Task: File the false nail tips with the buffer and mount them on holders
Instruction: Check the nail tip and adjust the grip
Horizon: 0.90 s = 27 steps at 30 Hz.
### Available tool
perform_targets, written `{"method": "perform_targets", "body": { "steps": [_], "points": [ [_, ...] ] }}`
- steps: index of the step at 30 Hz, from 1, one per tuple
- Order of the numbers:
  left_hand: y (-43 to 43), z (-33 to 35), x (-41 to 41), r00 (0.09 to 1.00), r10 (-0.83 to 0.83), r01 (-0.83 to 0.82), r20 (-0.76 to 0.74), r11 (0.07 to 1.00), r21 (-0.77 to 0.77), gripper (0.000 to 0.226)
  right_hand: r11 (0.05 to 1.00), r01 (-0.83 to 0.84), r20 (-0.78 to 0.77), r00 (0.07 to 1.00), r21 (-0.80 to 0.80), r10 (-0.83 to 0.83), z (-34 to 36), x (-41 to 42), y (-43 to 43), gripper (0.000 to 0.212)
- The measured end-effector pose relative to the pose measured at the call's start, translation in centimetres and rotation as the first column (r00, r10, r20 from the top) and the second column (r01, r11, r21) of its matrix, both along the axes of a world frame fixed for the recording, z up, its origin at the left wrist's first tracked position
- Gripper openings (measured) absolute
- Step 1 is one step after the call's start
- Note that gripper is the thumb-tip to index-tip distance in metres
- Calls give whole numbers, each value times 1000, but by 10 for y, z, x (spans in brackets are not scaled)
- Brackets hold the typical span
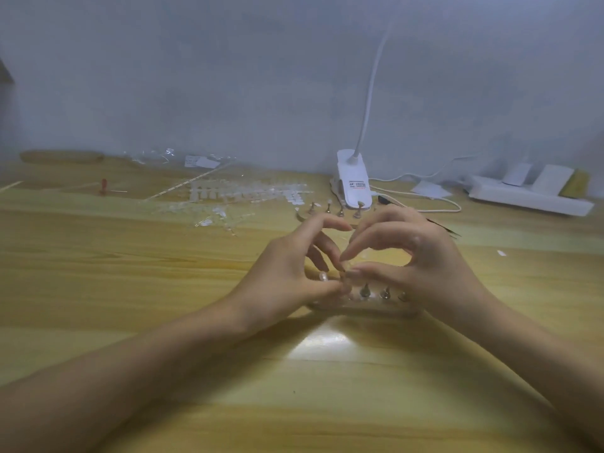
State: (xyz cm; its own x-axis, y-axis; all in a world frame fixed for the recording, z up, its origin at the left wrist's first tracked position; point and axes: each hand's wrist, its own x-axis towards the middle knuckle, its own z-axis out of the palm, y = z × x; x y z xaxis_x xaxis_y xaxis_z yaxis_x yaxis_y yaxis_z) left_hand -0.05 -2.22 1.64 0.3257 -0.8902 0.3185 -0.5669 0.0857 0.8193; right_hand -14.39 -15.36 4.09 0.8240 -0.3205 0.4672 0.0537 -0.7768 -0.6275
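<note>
A clear holder base [362, 307] with small metal-tipped holders [364, 291] lies on the wooden table in front of me. My left hand [287, 273] pinches one holder near the base's left end with thumb and finger. My right hand [415, 256] pinches a small clear nail tip [349, 269] just above that holder, fingertips meeting those of the left hand. A mounted nail tip [323, 276] shows under my left fingers. The buffer is not clearly visible.
A second row of holders [333, 209] stands further back. Loose clear nail tips and plastic strips [242, 194] spread across the far middle. A white clip lamp [354, 184] stands behind, with its cable and a white power strip [529, 197] at right. A red-handled tool [104, 187] lies far left.
</note>
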Motion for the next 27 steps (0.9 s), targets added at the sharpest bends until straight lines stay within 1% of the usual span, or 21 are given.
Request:
{"method": "perform_targets", "body": {
  "steps": [3, 8, 13, 21, 26, 27],
  "points": [
    [0, -2, 0, 999, -21, 20, -37, 1000, -22, 60, 999, 24, -5, 1000, -37, -24, -4, 2, 0, 19],
    [1, -4, -2, 998, -21, 19, -52, 999, -34, 59, 1000, 27, -26, 999, -1, -27, -11, 0, 1, 16],
    [1, -4, 0, 996, -21, 17, -85, 999, -40, 61, 999, 38, -18, 999, -24, -39, -12, 0, 4, 20],
    [1, -3, 0, 991, -14, 10, -132, 999, -34, 68, 984, 92, 14, 996, -154, -91, -12, 1, 10, 12],
    [1, -3, -2, 989, -11, 7, -145, 999, -31, 70, 973, 115, 15, 993, -201, -114, -11, 1, 14, 17],
    [1, -3, -2, 991, -8, 4, -137, 1000, -31, 69, 971, 121, 10, 993, -208, -122, -11, 1, 15, 16]
  ]
}}
